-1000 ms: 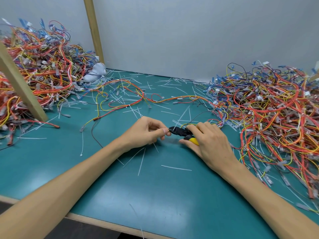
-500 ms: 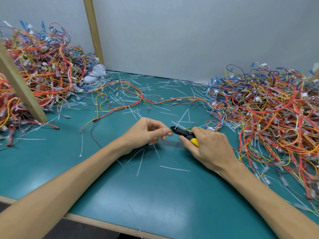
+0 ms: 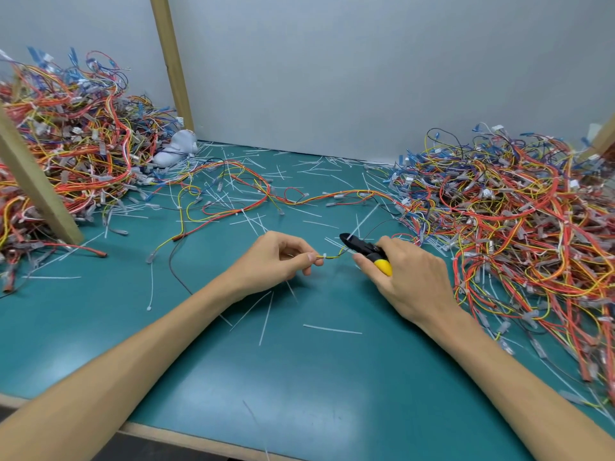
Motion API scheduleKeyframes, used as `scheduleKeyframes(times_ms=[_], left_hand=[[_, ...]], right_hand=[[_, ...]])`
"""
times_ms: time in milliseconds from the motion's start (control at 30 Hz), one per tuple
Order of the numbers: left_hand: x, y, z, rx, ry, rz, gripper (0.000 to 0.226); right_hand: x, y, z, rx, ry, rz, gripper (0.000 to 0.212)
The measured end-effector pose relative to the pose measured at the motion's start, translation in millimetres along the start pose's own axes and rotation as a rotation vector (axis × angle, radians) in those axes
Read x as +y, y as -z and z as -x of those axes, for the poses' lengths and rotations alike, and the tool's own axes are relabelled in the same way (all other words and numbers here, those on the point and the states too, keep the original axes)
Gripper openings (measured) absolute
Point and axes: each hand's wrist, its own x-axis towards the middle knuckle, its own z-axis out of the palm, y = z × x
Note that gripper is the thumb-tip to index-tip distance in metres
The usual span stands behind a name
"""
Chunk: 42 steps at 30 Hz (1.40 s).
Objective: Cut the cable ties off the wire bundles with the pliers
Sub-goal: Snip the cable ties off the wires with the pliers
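Note:
My left hand [image 3: 279, 261] pinches the end of a thin yellow wire bundle [image 3: 332, 256] just above the green table, with a small white cable tie [image 3: 324, 254] on it near my fingertips. My right hand [image 3: 404, 277] grips the pliers [image 3: 364, 249], black-jawed with yellow handles. The jaws point up and to the left, a little above and to the right of the tie, and do not touch it. The wire runs from my left fingers under the jaws toward the right-hand pile.
A big tangle of red, orange, yellow and blue wires [image 3: 519, 214] fills the right side, another pile [image 3: 63, 138] the left behind a slanted wooden post [image 3: 33, 184]. Cut white ties [image 3: 332, 328] and loose wires [image 3: 233, 191] litter the green mat [image 3: 299, 377]. A grey wall closes the back.
My hands have moved apart: the pliers have drawn right and up, away from my left fingertips, so a stretch of yellow wire with its tie now shows between them.

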Motion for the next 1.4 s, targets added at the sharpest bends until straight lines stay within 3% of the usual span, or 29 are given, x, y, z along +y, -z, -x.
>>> scheduleKeyframes(times_ms=[133, 300, 467, 600, 767, 900, 1000, 1067, 1167, 1267, 1400], left_hand=[[-4.4, 4.9, -2.6, 0.063, -0.025, -0.12, 0.019], [-6.0, 7.1, -3.4, 0.162, -0.086, -0.202, 0.016], [-10.6, 6.6, -4.1, 0.223, -0.125, -0.285, 0.024], [-14.5, 7.8, -4.1, 0.193, -0.104, -0.429, 0.025], [-14.2, 7.3, -2.0, 0.123, -0.113, -0.615, 0.022], [-12.8, 6.9, -2.4, 0.116, -0.123, -0.66, 0.022], [-14.0, 7.5, -2.7, 0.106, -0.131, -0.661, 0.02], [-14.4, 7.5, -3.0, 0.104, -0.132, -0.674, 0.019], [-14.3, 7.2, -3.9, 0.1, -0.139, -0.695, 0.02], [-13.7, 7.2, -3.5, 0.09, -0.132, -0.71, 0.02], [-11.8, 7.3, -3.2, 0.084, -0.122, -0.718, 0.021]], right_hand=[[0.2, 6.2, -1.2, 0.024, 0.052, -0.088, 0.05], [-2.7, 7.9, 0.3, -0.164, 0.331, -0.173, 0.048], [-16.9, 7.7, 6.0, -0.292, 0.391, -0.209, 0.049], [-16.2, 12.8, 3.4, -0.269, 0.283, -0.311, 0.052], [-5.9, 12.5, -1.3, -0.059, 0.198, -0.322, 0.026], [8.7, 11.9, -6.1, -0.022, 0.082, -0.264, 0.048], [27.8, 15.5, -17.7, 0.056, -0.107, -0.182, 0.047], [47.4, 18.5, -29.6, -0.001, -0.308, -0.009, 0.047], [69.0, 16.8, -38.5, -0.248, -0.546, 0.237, 0.059], [68.8, 10.0, -39.8, -0.334, -0.567, 0.202, 0.058], [56.7, 11.6, -49.6, -0.318, -0.523, -0.087, 0.032]])
